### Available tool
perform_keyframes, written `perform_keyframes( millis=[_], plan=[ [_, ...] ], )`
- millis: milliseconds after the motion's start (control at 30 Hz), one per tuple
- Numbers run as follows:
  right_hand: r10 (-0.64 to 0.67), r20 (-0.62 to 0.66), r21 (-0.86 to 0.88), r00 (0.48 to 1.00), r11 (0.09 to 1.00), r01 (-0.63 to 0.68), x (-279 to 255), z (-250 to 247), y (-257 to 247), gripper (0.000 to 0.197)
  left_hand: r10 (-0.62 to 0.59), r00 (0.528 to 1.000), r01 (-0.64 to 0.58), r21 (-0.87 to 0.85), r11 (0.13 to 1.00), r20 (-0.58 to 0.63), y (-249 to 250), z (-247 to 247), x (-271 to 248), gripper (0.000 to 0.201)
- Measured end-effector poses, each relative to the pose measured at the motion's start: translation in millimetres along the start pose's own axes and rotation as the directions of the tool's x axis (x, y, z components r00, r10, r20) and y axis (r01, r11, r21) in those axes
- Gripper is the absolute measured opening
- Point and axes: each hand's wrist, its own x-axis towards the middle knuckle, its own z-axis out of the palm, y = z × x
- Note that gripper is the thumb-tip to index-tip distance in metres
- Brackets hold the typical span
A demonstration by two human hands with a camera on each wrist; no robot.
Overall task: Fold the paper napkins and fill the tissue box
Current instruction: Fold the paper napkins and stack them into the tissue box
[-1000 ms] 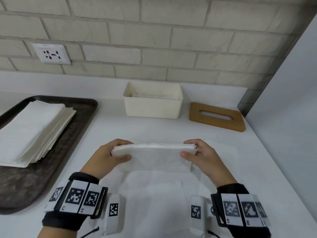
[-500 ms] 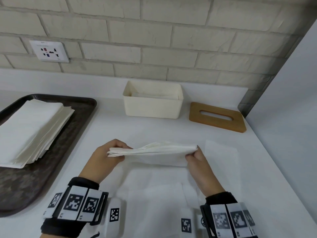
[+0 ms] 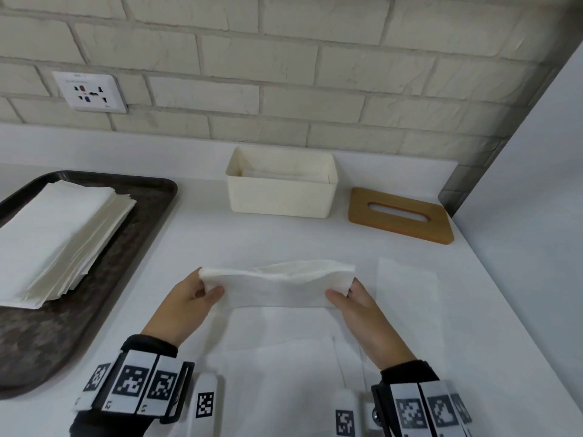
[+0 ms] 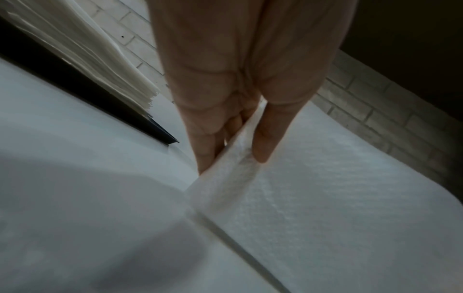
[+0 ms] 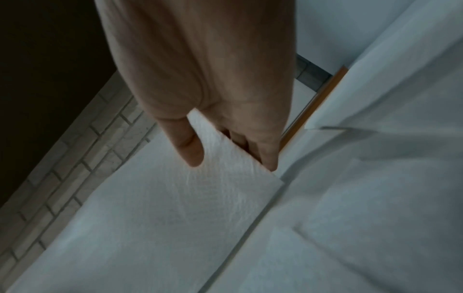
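Observation:
I hold a folded white napkin (image 3: pixel 277 287) above the counter between both hands. My left hand (image 3: pixel 202 290) pinches its left end (image 4: pixel 233 150) between thumb and fingers. My right hand (image 3: pixel 345 293) pinches the right end (image 5: pixel 225 150) the same way. The napkin's upper edge bulges open in the middle. The cream tissue box (image 3: pixel 281 197) stands open at the back, with some napkins inside. Its wooden slotted lid (image 3: pixel 400 216) lies flat to the right of it. More unfolded napkins (image 3: pixel 284 373) lie spread on the counter beneath my hands.
A dark tray (image 3: pixel 94 279) at the left carries a thick stack of flat napkins (image 3: pixel 53 238). A brick wall with a socket (image 3: pixel 90 91) runs behind the counter. A white panel (image 3: pixel 536 216) closes off the right side.
The folded napkin has tipped from lying flat to standing more on edge, and its top has puffed open. Both hands shifted slightly forward, keeping their hold on its ends.

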Motion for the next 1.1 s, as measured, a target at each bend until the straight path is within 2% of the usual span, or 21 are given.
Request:
perform_keyframes(
  millis=[133, 200, 300, 467, 567, 733, 833, 900, 933, 1000, 1100],
  plan=[
    [-0.056, 0.006, -0.027, 0.998, 0.998, 0.056, -1.1, -6.2, -3.2, 0.013, 0.056, 0.998, -0.056, 0.017, 0.998, 0.007, 1.6, -12.0, -4.7, 0.013],
    [-0.049, 0.008, -0.049, 0.999, 0.998, 0.050, -0.3, -8.7, -2.0, 0.008, 0.031, 0.999, -0.032, 0.012, 0.999, 0.039, 0.2, -15.1, -6.2, 0.016],
    [-0.012, 0.031, -0.097, 0.999, 0.995, 0.015, 0.7, -9.4, 3.7, 0.022, -0.046, 0.994, 0.045, 0.014, 0.999, 0.101, -2.7, -14.0, -8.5, 0.034],
    [0.003, 0.112, -0.174, 0.994, 0.985, 0.017, -0.8, -7.6, 6.2, 0.042, -0.039, 0.990, 0.037, 0.018, 0.999, 0.133, -2.1, -9.6, -7.7, 0.047],
    [-0.020, 0.131, -0.190, 0.991, 0.981, 0.044, -2.2, -8.2, 1.5, 0.045, -0.032, 0.994, 0.028, 0.042, 0.999, 0.101, 0.8, -11.5, -5.1, 0.042],
    [-0.097, 0.114, -0.205, 0.989, 0.971, 0.119, -5.2, -14.3, -6.5, 0.040, -0.031, 0.996, 0.020, 0.135, 0.991, 0.082, -0.4, -8.8, -6.2, 0.029],
    [-0.191, 0.115, -0.301, 0.975, 0.928, 0.218, -7.9, -16.1, -19.6, 0.041, 0.033, 0.996, -0.046, 0.174, 0.984, 0.080, 2.4, -9.1, -3.1, 0.013],
    [-0.237, 0.157, -0.346, 0.959, 0.896, 0.279, -10.9, -16.1, -30.7, 0.043, 0.081, 0.992, -0.096, 0.151, 0.984, 0.099, 11.4, -11.6, -3.6, 0.023],
    [-0.251, 0.178, -0.364, 0.952, 0.882, 0.301, -12.4, -16.5, -35.4, 0.044, 0.107, 0.986, -0.122, 0.117, 0.986, 0.126, 18.5, -12.8, -5.3, 0.031],
    [-0.280, 0.205, -0.404, 0.938, 0.849, 0.342, -16.9, -17.6, -44.0, 0.041, 0.181, 0.968, -0.184, 0.000, 0.983, 0.177, 35.7, -15.6, -10.8, 0.036],
    [-0.309, 0.255, -0.488, 0.916, 0.777, 0.398, -24.7, -15.4, -58.9, 0.033, 0.270, 0.938, -0.248, -0.125, 0.961, 0.216, 61.9, -20.5, -17.9, 0.027]
  ],
)
